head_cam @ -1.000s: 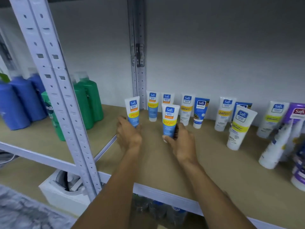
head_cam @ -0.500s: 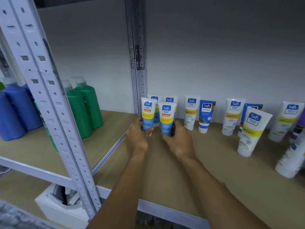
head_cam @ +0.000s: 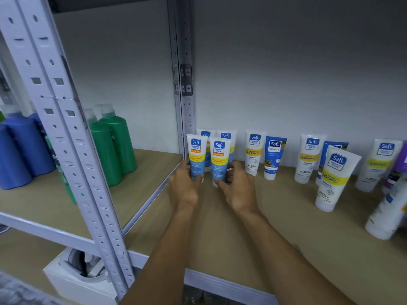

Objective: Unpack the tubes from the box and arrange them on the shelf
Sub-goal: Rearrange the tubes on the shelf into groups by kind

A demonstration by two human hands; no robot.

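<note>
Left hand (head_cam: 184,186) and right hand (head_cam: 239,190) each grip an upright tube (head_cam: 196,158), (head_cam: 218,162) beside the shelf (head_cam: 275,238) corner post (head_cam: 186,119), with bare board toward the front edge.

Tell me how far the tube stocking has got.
Done: several tubes stand along the back of the shelf. In hand: the left hand grips one Vitamin C tube, the right hand a second tube. Left: box not in view, so unknown.

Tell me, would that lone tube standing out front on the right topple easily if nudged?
Probably. The front tube stands on its narrow cap with the wider crimped end on top, so a nudge high would likely tip it. It looks like soft plastic, so probably light and squeezable rather than fragile.
</note>
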